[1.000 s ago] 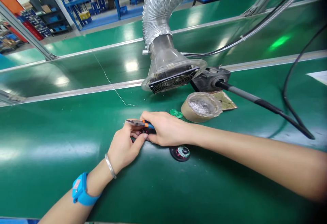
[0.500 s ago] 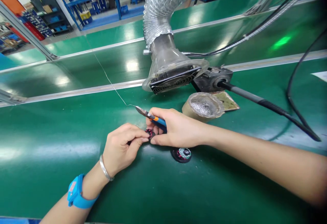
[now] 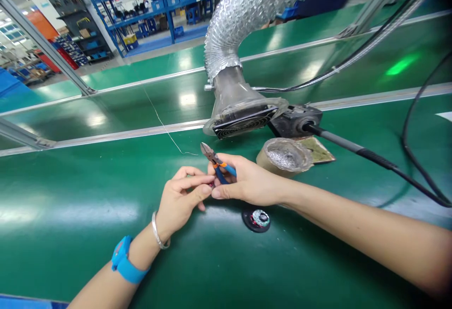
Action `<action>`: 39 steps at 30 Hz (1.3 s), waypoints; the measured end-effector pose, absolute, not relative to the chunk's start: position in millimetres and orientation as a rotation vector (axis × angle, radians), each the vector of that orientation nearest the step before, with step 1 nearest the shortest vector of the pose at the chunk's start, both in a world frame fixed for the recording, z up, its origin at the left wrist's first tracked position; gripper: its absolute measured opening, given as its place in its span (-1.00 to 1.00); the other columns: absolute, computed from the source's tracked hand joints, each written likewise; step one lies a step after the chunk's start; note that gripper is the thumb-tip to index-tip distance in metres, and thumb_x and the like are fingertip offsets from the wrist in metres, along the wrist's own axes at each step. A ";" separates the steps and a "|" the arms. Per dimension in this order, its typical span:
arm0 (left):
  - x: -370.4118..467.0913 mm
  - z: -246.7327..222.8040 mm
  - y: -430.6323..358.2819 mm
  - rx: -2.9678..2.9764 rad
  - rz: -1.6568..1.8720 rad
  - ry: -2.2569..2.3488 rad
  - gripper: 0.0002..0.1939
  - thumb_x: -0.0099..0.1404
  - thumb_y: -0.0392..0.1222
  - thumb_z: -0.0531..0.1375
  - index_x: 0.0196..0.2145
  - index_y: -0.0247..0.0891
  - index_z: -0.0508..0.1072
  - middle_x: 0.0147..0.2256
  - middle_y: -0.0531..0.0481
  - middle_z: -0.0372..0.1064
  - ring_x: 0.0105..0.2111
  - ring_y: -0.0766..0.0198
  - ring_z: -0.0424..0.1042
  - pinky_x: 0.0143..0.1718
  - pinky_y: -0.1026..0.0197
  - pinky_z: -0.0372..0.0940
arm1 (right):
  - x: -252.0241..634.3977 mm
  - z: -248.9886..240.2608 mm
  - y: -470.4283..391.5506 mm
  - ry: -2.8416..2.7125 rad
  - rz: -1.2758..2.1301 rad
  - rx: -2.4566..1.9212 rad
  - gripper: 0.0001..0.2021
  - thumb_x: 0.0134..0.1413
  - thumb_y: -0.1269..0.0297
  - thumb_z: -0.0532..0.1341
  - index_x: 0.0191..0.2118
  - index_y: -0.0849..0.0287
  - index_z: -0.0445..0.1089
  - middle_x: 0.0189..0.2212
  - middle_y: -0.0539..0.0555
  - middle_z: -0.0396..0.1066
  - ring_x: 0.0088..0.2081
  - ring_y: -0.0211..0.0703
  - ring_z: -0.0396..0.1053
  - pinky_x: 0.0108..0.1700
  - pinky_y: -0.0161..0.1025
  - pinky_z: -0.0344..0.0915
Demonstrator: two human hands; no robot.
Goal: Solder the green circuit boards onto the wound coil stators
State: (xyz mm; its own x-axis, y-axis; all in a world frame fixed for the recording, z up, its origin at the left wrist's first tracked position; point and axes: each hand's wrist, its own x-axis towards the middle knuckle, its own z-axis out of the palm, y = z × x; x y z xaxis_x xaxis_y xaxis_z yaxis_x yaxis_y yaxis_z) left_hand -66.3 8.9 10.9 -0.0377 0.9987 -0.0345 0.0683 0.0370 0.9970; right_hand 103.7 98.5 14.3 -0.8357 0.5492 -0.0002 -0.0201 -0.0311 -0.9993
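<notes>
My left hand (image 3: 185,194) pinches a small dark part with red windings (image 3: 212,184), mostly hidden behind the fingers. Against its other side rest the fingertips of my right hand (image 3: 252,184). That same hand grips diagonal cutters (image 3: 211,154) with blue and orange handles, their jaws pointing up and left. A thin silvery wire (image 3: 165,129) runs from the far side of the bench down to a point just left of the jaws, apart from them. A black round part with a pale ring-shaped board and red windings (image 3: 260,218) lies on the bench below my right hand.
Beyond the hands hangs a fume extractor fan (image 3: 247,123) on a silver duct (image 3: 226,31). A soldering iron handle (image 3: 339,139) sits in its holder. In front stand a round tub (image 3: 270,158) and a yellowish sponge tray (image 3: 319,150). A black cable (image 3: 406,144) lies at right.
The cutters have tilted more upright, and their jaws have come away from the wire's end. My left fingers have shifted on the small part. The whole view has moved slightly.
</notes>
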 end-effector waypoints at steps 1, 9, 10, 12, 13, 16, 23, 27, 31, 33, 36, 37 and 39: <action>-64.2 11.4 8.8 1.166 1.182 1.315 -0.77 0.14 -0.07 0.35 -0.25 -0.19 0.62 -0.19 -0.04 0.27 -0.61 0.54 0.34 -0.68 0.43 0.35 | 102.8 13.6 97.9 -1.839 1.926 -0.552 -0.71 -0.17 0.33 0.34 -0.35 0.19 0.19 -0.50 -0.12 0.23 -0.44 -0.31 0.19 -0.35 -0.30 0.17; -59.9 17.1 9.8 0.746 1.201 1.244 -0.76 0.06 -0.06 0.40 -0.36 -0.28 0.64 -0.10 -0.11 0.40 -0.47 0.39 0.48 -0.48 0.39 0.49 | 97.5 10.3 94.1 -1.868 1.886 -0.661 -0.66 -0.14 0.21 0.38 -0.33 0.19 0.22 -0.49 -0.10 0.24 -0.43 -0.30 0.19 -0.35 -0.30 0.16; -60.1 18.0 10.0 0.722 1.194 1.251 -0.75 0.05 -0.06 0.41 -0.37 -0.29 0.64 -0.13 -0.10 0.42 -0.47 0.40 0.48 -0.48 0.41 0.48 | 97.2 10.5 93.5 -1.878 1.878 -0.661 -0.68 -0.13 0.22 0.37 -0.33 0.19 0.22 -0.48 -0.10 0.25 -0.42 -0.29 0.19 -0.35 -0.30 0.16; -60.2 19.3 10.1 0.687 1.173 1.263 -0.73 0.05 -0.06 0.41 -0.34 -0.30 0.63 -0.20 -0.10 0.46 -0.46 0.38 0.48 -0.47 0.42 0.47 | 97.0 10.7 92.0 -1.899 1.856 -0.654 -0.73 -0.10 0.26 0.33 -0.33 0.19 0.23 -0.46 -0.09 0.26 -0.41 -0.29 0.21 -0.33 -0.30 0.17; -59.9 19.4 10.1 0.673 1.162 1.266 -0.71 0.05 -0.05 0.41 -0.32 -0.31 0.63 -0.22 -0.10 0.47 -0.44 0.37 0.49 -0.46 0.42 0.47 | 97.0 10.7 91.2 -1.909 1.844 -0.655 -0.74 -0.09 0.27 0.32 -0.33 0.19 0.23 -0.45 -0.08 0.26 -0.40 -0.29 0.21 -0.33 -0.30 0.17; -57.8 18.1 10.7 0.653 1.131 1.258 -0.68 0.05 -0.05 0.41 -0.28 -0.32 0.62 -0.26 -0.10 0.49 -0.42 0.35 0.49 -0.44 0.40 0.47 | 97.3 11.0 89.1 -1.921 1.833 -0.677 -0.76 -0.09 0.29 0.30 -0.32 0.18 0.23 -0.43 -0.07 0.28 -0.38 -0.28 0.23 -0.31 -0.30 0.18; -85.7 30.5 6.9 1.145 0.915 1.454 -0.56 0.06 -0.10 0.39 -0.08 -0.23 0.54 -0.06 -0.13 0.40 -0.37 0.31 0.45 -0.36 0.25 0.43 | 102.8 16.6 93.6 -2.278 1.505 -0.797 -0.79 -0.02 0.29 0.28 -0.30 0.16 0.24 -0.39 -0.05 0.33 -0.36 -0.21 0.27 -0.29 -0.27 0.18; -118.8 41.1 2.4 1.757 0.370 1.587 -0.43 -0.06 -0.16 0.45 -0.04 -0.14 0.49 -0.19 -0.03 0.42 -0.26 0.22 0.38 -0.21 0.18 0.34 | 107.7 13.8 98.9 -2.721 0.978 -0.810 -0.83 0.05 0.42 0.24 -0.23 0.16 0.26 -0.33 0.04 0.31 -0.25 -0.12 0.30 -0.23 -0.25 0.17; -122.0 32.6 3.0 1.893 0.203 1.605 -0.67 0.06 -0.22 0.37 -0.16 -0.16 0.54 -0.24 -0.01 0.40 -0.27 0.21 0.38 -0.20 0.16 0.30 | 109.9 7.7 99.5 -2.810 0.858 -0.821 -0.84 0.04 0.43 0.24 -0.25 0.16 0.26 -0.35 0.05 0.25 -0.29 -0.11 0.30 -0.27 -0.26 0.17; -115.6 26.4 3.8 1.758 0.330 1.588 -0.72 0.07 -0.22 0.36 -0.21 -0.21 0.53 -0.25 -0.03 0.41 -0.31 0.24 0.40 -0.23 0.18 0.32 | 110.8 5.4 99.4 -2.807 0.850 -0.824 -0.85 0.04 0.43 0.23 -0.26 0.15 0.26 -0.36 0.04 0.25 -0.30 -0.11 0.30 -0.28 -0.26 0.18; -105.6 21.5 2.8 1.304 0.620 1.482 -0.63 0.03 -0.19 0.38 -0.18 -0.31 0.46 -0.27 -0.07 0.44 -0.37 0.28 0.43 -0.27 0.19 0.36 | 114.0 4.3 100.5 -2.801 0.834 -0.824 -0.87 0.06 0.43 0.22 -0.26 0.15 0.28 -0.37 0.05 0.26 -0.29 -0.09 0.31 -0.28 -0.26 0.19; -102.6 21.1 1.8 1.179 0.700 1.431 -0.57 0.02 -0.20 0.38 -0.15 -0.32 0.43 -0.27 -0.08 0.45 -0.36 0.29 0.44 -0.26 0.19 0.38 | 115.8 4.9 100.9 -2.800 0.829 -0.827 -0.86 0.05 0.44 0.21 -0.25 0.16 0.28 -0.36 0.06 0.27 -0.28 -0.09 0.32 -0.27 -0.25 0.20; -96.8 21.3 -1.0 1.093 0.821 1.369 -0.47 -0.01 -0.25 0.40 -0.07 -0.32 0.38 -0.22 -0.11 0.46 -0.33 0.29 0.46 -0.22 0.19 0.39 | 120.1 8.3 100.8 -2.766 0.829 -0.818 -0.83 0.04 0.46 0.20 -0.21 0.17 0.28 -0.33 0.08 0.30 -0.25 -0.08 0.32 -0.24 -0.24 0.21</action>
State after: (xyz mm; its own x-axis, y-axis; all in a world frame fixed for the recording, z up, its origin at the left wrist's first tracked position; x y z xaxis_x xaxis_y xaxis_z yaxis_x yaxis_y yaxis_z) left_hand -96.8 -1.0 21.3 0.0764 0.9388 -0.3358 0.1457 0.3227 0.9352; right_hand 120.1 100.8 8.3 -0.8423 0.5386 -0.0203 0.4611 0.7005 -0.5448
